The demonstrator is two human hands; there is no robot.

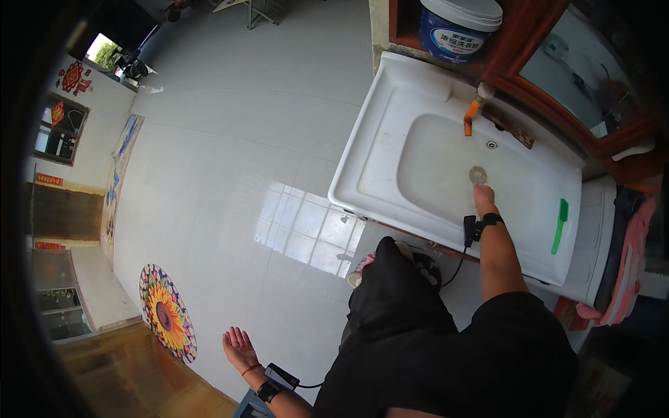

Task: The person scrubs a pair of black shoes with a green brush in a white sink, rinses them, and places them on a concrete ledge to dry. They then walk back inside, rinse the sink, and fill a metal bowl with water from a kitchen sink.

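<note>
My right hand [483, 196] reaches into the basin of a white ceramic sink [366, 172], its fingers by the round drain [477, 175]; whether they grip anything there cannot be made out. Above the basin an orange-spouted tap [471, 116] points down from the back wall. A green brush [560, 226] lies on the sink's right-hand ledge, apart from the hand. Out to the left, away from the sink, my left hand [240, 349] is held palm up over the floor, fingers extended and nothing in it. Both wrists wear black straps with small cabled devices.
A blue and white bucket [460, 31] stands behind the sink beside a wood-framed mirror [580, 68]. A brown strip [507, 125] lies by the tap. Pink cloth [630, 266] hangs at the right. A round sunflower mat [167, 313] lies on the tiled floor.
</note>
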